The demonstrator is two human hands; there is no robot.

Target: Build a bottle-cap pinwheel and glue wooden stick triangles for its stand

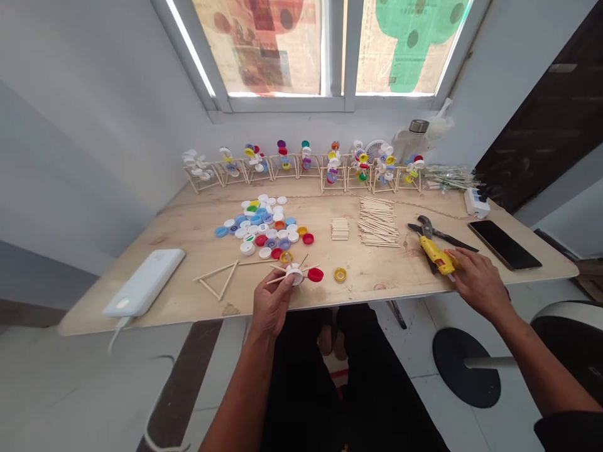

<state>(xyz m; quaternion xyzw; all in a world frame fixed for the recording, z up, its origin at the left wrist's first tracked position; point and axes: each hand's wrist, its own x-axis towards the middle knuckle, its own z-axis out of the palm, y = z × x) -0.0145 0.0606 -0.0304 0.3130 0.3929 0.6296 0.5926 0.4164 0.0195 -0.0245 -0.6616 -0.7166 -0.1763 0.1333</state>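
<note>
Left fingers (284, 286) pinch a white cap (294, 272); right fingers (463, 256) grip a glue gun (438, 256).

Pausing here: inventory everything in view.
wheel: 1, white-red, front
caps: many, mixed, left
lone cap: 1, gold, front
triangle: 1, pale, left
sticks: 2 piles, pale, centre
glue gun: 1, yellow, right
pliers: 1, dark, right
phone: 1, black, right
power bank: 1, white, left
stands: about nine, pale, back
fan: 1, white, back
bottle: 1, clear, back
bag: 1, clear, back
adapter: 1, white, right
window: 1, grey, back
table: 1, pale, centre
round base: 1, black, floor
legs: 2, black, bottom
left grip: 1, bare, on wheel
right grip: 1, bare, at glue gun
</note>
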